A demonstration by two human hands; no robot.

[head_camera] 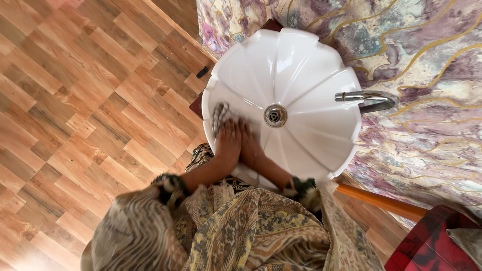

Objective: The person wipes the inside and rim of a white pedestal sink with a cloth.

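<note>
Head view: chrome tap (pixel 369 99) over white basin (pixel 306 65); drain (pixel 275 115) beside both hands (pixel 238 145).

The cloth (pixel 221 116) lies mostly hidden beneath both overlapping hands.

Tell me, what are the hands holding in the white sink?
Both hands, left hand and right hand, press flat on a pale cloth against the wall of the white sink. It is pinned under the palms, not gripped.
</note>
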